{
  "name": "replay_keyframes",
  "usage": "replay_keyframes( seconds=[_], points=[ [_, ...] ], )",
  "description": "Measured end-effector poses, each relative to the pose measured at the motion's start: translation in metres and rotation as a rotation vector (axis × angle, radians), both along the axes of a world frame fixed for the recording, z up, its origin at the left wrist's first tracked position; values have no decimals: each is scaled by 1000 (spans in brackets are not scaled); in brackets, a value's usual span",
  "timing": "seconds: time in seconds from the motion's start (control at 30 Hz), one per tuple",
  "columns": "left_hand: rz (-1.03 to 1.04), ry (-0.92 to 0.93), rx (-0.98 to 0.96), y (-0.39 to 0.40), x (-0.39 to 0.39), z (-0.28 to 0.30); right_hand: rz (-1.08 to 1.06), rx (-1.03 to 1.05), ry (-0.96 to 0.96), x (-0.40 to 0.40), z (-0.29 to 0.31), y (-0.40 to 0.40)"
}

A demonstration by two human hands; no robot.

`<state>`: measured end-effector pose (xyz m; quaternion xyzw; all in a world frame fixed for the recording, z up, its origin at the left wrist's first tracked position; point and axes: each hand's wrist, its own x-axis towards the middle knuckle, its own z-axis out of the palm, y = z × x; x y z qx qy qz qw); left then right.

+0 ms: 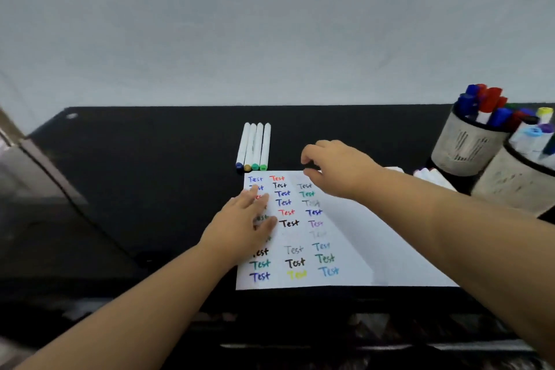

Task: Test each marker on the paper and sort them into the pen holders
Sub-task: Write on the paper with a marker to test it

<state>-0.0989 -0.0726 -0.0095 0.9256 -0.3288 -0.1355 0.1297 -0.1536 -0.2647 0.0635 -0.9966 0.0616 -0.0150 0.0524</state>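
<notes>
A white paper [354, 237] covered with several coloured "Test" words lies on the black table. My left hand [249, 216] rests flat on its left part, fingers straight. My right hand [333, 165] hovers over the paper's top edge with fingers curled, empty as far as I can see. Several white markers [255, 144] lie side by side just beyond the paper, coloured caps toward me. Two pen holders stand at the right: the far holder [462, 144] holds blue and red markers, the near holder [510, 186] holds white-bodied ones.
The black table [144, 159] extends left of the paper. A few white markers [432, 174] lie by the base of the holders, partly hidden behind my right forearm. A grey wall rises behind the table.
</notes>
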Motion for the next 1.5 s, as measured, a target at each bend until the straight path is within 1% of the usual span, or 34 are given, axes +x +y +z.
replay_keyframes(
  seconds=[0.17, 0.33, 0.4, 0.5, 0.7, 0.77, 0.83, 0.9, 0.93, 1.0, 1.13, 1.23, 1.3, 1.4, 1.5],
  points=[
    [10, -15, -57, -1, 1, -5, 62, -34, 56, 47, -17, -2],
    [9, -23, -76, 0, 2, -4, 189, -212, 138, 82, -31, 7],
    [12, -22, -79, 0, 2, -4, 218, -228, 162, 91, -35, 10],
    [8, -24, -87, 0, 1, -5, 203, -173, 120, 99, -41, 9],
    [19, -23, -85, 2, -1, -4, 201, -217, 82, 95, -49, -1],
    [19, -22, -70, 1, -2, -3, 177, -199, 30, 86, -48, -4],
    [18, -13, -50, 0, -2, -1, 146, -150, -68, 73, -48, -7],
    [18, -5, -35, 0, -3, 1, 107, -54, -217, 56, -50, -5],
    [19, -1, -30, 0, -4, 2, 72, 28, -299, 47, -50, -2],
    [19, -2, -22, 0, -5, 3, -31, 259, -465, 26, -49, 4],
    [32, -10, -7, 0, -8, 6, -198, 780, -693, -20, -45, 20],
    [69, -5, -94, -2, -16, 9, -304, 1100, -830, -48, -40, 29],
    [95, 25, -200, -4, -27, 11, -387, 1221, -848, -61, -39, 32],
    [115, 78, -343, -10, -48, 13, -515, 1303, -845, -74, -41, 33],
    [176, 162, -455, -14, -62, 17, -595, 1374, -832, -81, -43, 33]
  ],
)
